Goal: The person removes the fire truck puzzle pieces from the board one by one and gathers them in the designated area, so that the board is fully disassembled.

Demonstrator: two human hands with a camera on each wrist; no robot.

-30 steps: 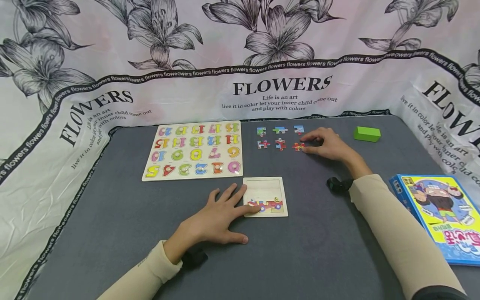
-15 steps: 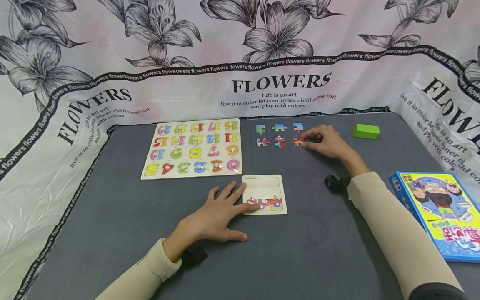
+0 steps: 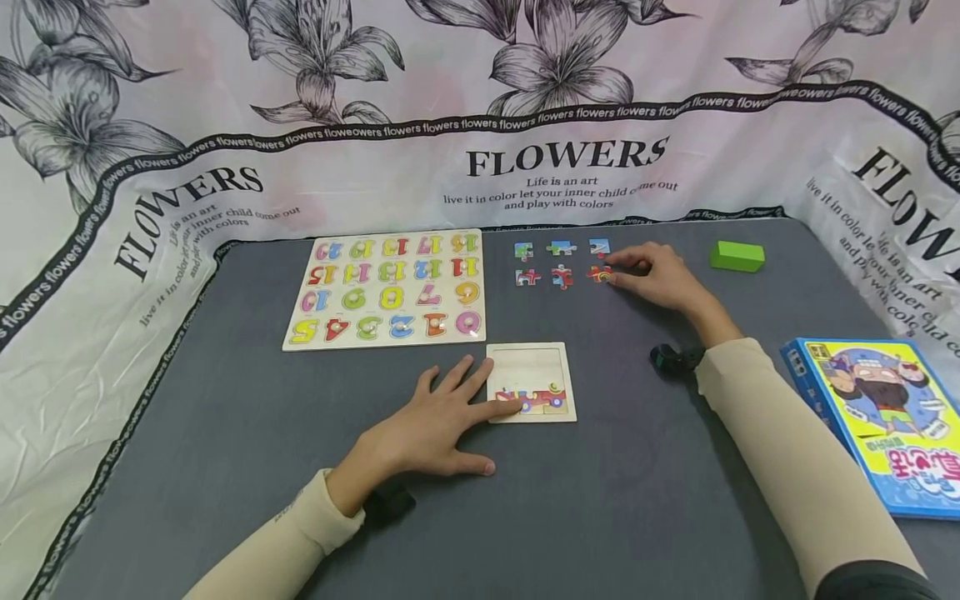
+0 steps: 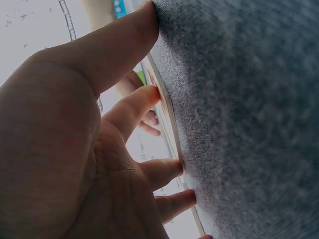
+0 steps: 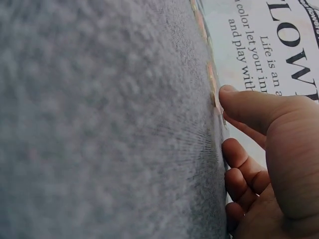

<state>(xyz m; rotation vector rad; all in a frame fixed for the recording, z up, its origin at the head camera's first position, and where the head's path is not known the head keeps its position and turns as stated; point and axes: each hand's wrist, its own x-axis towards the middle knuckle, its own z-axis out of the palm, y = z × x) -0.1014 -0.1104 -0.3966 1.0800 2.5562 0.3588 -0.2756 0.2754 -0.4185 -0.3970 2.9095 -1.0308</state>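
My left hand lies with fingers spread beside a small square wooden puzzle tray. Its index fingertip rests on a red vehicle picture of joined pieces along the tray's near side; in the left wrist view other fingertips are at the tray's edge. At the back, my right hand has its thumb and index finger at the right end of a red jigsaw puzzle piece, pinching it on the table. Several other puzzle pieces lie beside it in two rows. The right wrist view shows the thumb against the piece's edge.
A wooden number board lies at the back left, touching or nearly touching the tray's corner. A green block stands at the back right. A blue and yellow box lies at the right, beside my right forearm. Flower-printed cloth hangs behind the table.
The right hand's thumb and index finger stay at the red puzzle piece, which has shifted very slightly. The left hand stays on the tray. The head view has tilted a little.
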